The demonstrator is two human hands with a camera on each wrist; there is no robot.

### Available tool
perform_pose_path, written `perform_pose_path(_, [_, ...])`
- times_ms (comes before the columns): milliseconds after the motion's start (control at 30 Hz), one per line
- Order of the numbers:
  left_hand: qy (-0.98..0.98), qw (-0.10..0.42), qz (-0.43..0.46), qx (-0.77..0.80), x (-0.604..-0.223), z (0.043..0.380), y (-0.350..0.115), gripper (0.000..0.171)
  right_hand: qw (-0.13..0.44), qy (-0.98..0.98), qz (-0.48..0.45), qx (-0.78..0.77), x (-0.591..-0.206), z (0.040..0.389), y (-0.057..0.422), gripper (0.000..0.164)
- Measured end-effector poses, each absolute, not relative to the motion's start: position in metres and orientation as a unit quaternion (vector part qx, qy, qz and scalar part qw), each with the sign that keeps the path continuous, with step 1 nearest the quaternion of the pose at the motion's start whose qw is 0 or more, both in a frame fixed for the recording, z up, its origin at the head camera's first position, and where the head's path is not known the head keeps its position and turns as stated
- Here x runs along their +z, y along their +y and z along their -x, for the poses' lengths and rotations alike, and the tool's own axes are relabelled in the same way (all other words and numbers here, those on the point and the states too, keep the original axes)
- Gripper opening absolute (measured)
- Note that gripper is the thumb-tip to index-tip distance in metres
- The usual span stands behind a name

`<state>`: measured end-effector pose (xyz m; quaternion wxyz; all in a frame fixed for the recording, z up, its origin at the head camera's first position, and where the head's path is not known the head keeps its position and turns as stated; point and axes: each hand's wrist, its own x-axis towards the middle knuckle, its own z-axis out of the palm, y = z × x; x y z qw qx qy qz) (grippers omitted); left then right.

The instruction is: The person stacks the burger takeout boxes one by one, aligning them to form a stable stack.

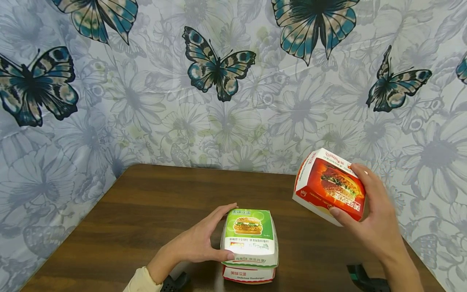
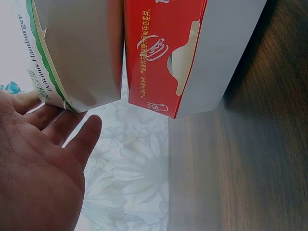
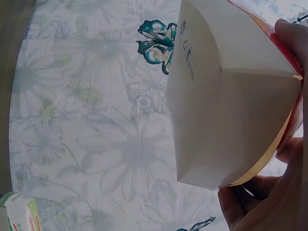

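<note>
A green and white hamburger box (image 1: 251,239) sits above a red and white hamburger box (image 1: 249,274) near the table's front. My left hand (image 1: 196,242) holds the green box by its left side, thumb at the front and fingers toward the back. The left wrist view shows the fingers along the box's green scalloped edge and a thin gap above part of the red box. Off to the right, my right hand (image 1: 375,217) grips another red hamburger box (image 1: 333,186), tilted and raised in the air. Its pale underside (image 3: 231,120) fills much of the right wrist view.
The brown wooden table (image 1: 164,194) extends behind and beside the stacked boxes. Behind it hangs a pale floral cloth (image 1: 233,134) with teal butterflies. Dark wrist-worn devices (image 1: 368,280) show near both wrists.
</note>
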<state>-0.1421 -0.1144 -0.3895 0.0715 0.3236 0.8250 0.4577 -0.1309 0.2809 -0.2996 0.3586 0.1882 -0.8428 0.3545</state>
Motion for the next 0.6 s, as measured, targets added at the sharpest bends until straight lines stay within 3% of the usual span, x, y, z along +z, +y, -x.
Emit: perform_pose_path(600, [0.827, 0.065, -0.326, 0.454, -0.39, 0.141, -0.114, 0.104, 0.307, -0.845, -0.237, 0.369, -0.304, 0.126, 0.253, 0.109])
